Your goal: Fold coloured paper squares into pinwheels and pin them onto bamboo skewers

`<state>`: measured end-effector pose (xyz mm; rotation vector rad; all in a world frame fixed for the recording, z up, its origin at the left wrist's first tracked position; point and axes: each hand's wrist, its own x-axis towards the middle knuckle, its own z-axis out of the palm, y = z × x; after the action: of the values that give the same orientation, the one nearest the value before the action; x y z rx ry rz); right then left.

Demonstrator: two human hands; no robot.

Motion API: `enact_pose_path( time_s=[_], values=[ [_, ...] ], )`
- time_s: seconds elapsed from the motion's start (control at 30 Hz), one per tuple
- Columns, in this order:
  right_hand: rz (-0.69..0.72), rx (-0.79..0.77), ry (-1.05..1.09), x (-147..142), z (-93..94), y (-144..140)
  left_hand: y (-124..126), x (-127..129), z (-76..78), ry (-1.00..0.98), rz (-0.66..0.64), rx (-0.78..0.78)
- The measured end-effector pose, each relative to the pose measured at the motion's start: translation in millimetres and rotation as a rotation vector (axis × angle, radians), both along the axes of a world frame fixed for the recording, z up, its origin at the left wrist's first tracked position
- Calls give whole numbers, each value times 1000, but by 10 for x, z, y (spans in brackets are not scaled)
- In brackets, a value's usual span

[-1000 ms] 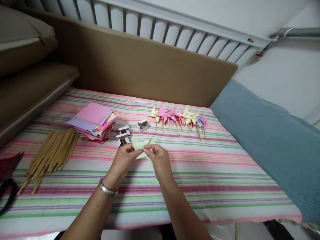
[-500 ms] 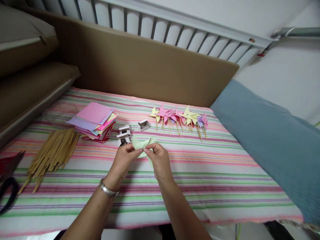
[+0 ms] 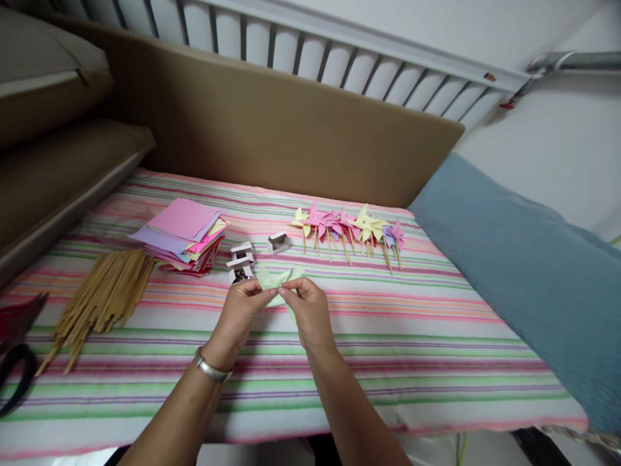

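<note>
Pale green paper [image 3: 274, 279] sat pinched between the fingertips of my left hand [image 3: 241, 309] and my right hand [image 3: 309, 312], both closed on its folded flaps just above the striped bed cover [image 3: 427, 349], near the small stapler [image 3: 240, 263]. Nothing about my grip had changed from a second before. The stack of coloured sheets [image 3: 182, 234], the sticks [image 3: 99, 298] and the row of finished pinwheels [image 3: 349, 230] lay where they had been.

Matt green paper [image 3: 274, 279], wooden sticks [image 3: 99, 299], woven striped cloth [image 3: 412, 336], shiny metal bangle [image 3: 211, 370].
</note>
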<state>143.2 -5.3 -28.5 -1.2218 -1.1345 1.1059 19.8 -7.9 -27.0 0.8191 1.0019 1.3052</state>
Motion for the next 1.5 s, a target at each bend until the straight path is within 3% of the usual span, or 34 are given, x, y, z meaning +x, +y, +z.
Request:
enact_pose_path(
  time_s=[0.3, 0.47, 0.63, 0.9, 1.1, 1.27, 1.33, 1.5],
  values=[
    [21, -8, 30, -29, 35, -10, 5, 11, 44, -82, -31, -11],
    [102, 5, 153, -46, 134, -21, 5, 2, 46, -178, -109, -19],
    [185, -15, 116, -8, 194, -37, 13, -43, 31, -183, -107, -30],
    [100, -53, 109, 32, 201, -34, 29, -91, 43, -175, -65, -70],
    [116, -102, 166, 62, 224, -13, 23, -81, 38, -21, -67, -56],
    [-114, 56, 51, 86, 219, -38, 53, -67, 27, 146, -5, -40],
    [-125, 89, -51, 81, 197, -46, 66, -60, 12, 197, 36, -19],
    [-71, 94, -159, 16, 138, -48, 59, -34, -52, 475, 126, 202]
  ],
)
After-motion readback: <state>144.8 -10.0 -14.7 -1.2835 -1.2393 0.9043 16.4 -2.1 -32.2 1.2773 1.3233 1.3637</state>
